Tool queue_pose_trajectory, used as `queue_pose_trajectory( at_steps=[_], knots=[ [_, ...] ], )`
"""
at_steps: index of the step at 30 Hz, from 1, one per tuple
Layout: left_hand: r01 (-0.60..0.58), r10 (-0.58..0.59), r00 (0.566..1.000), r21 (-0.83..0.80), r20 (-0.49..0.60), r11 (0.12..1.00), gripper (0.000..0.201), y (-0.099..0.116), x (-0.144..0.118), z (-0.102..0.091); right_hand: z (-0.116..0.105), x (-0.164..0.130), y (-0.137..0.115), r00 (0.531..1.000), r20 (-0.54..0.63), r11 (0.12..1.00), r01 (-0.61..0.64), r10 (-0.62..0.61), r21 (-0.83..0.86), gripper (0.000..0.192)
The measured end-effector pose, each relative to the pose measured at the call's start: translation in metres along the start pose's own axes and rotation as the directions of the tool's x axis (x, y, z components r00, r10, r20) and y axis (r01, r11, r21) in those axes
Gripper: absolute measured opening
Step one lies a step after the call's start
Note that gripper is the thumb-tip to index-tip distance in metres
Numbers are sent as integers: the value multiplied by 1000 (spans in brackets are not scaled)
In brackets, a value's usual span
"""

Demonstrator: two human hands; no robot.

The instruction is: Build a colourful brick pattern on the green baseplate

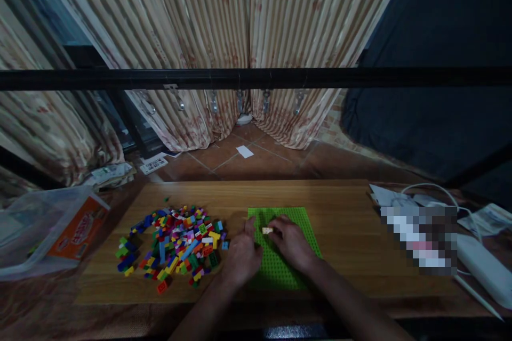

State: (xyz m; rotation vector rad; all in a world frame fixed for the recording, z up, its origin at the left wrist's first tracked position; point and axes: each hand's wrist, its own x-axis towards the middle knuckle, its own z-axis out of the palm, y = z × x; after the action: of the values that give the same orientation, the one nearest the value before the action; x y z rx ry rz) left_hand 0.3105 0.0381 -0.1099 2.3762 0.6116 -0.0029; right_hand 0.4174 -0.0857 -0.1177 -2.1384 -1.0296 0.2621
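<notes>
A green studded baseplate (288,277) lies on the wooden board, right of its middle. My right hand (291,242) is over it, with thumb and fingers closed on a small pale toy brick (267,230) near the plate's upper left part. Whether the brick touches the studs, I cannot tell. Along the plate's left edge rests my left hand (243,256), its fingers pointing forward and its thumb apart, with nothing visible in it. To its left spreads a pile of loose coloured toy bricks (184,242), several colours and sizes mixed.
The wooden board (348,234) carries all this. A clear plastic bin (24,245) with an orange label stands at left. On the right are a white power strip (484,269), cables and papers. A black bar (256,79) crosses in front of the curtains (192,16).
</notes>
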Motion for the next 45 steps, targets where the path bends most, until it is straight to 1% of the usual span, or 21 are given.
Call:
queue_pose_trajectory(
  at_steps=[3, 9, 14, 18, 20, 24, 32, 36, 39, 42, 45],
  knots=[
    [0, 0, 1000, -8, 1, 1000, 75, 0, 0, 0, 0, 4, 0, 1000, 5, 1000, -3, 3, -23, 13],
    [-17, 17, 1000, -7, -12, 1000, 74, 1, -1, 1, -2, 14, 1, 1000, -15, 999, -4, 3, -40, 15],
    [-22, 22, 1000, 31, 5, 999, 73, -3, 1, 2, -4, 16, -2, 1000, 24, 999, 8, -7, -43, 17],
    [-68, 68, 998, 70, 4, 995, 67, -2, -1, 1, -4, 16, -3, 999, 37, 997, 14, -12, -70, 16],
    [-109, 108, 994, 96, 10, 989, 64, -1, -2, 0, -4, 16, -2, 999, 40, 997, 12, -9, -81, 16],
    [-183, 178, 983, 144, 45, 973, 57, 4, -5, -2, -3, 18, -2, 999, 32, 996, -5, 8, -93, 16],
    [-195, 185, 980, 208, 69, 958, 62, 10, -6, -1, -2, 19, -3, 999, 34, 996, -18, 21, -87, 19],
    [-183, 170, 983, 228, 73, 956, 64, 13, -3, 0, -2, 22, 2, 999, 35, 998, -24, 26, -57, 19],
    [-170, 152, 984, 244, 92, 955, 63, 16, -2, 0, -2, 25, 7, 997, 64, 999, -33, 35, -33, 17],
    [-185, 166, 982, 271, 93, 945, 62, 17, -3, -2, -1, 24, 10, 997, 58, 998, -46, 48, -45, 16],
    [-203, 189, 979, 278, 76, 939, 64, 18, -7, -4, 1, 20, 9, 999, 36, 998, -26, 29, -65, 17]
  ],
)
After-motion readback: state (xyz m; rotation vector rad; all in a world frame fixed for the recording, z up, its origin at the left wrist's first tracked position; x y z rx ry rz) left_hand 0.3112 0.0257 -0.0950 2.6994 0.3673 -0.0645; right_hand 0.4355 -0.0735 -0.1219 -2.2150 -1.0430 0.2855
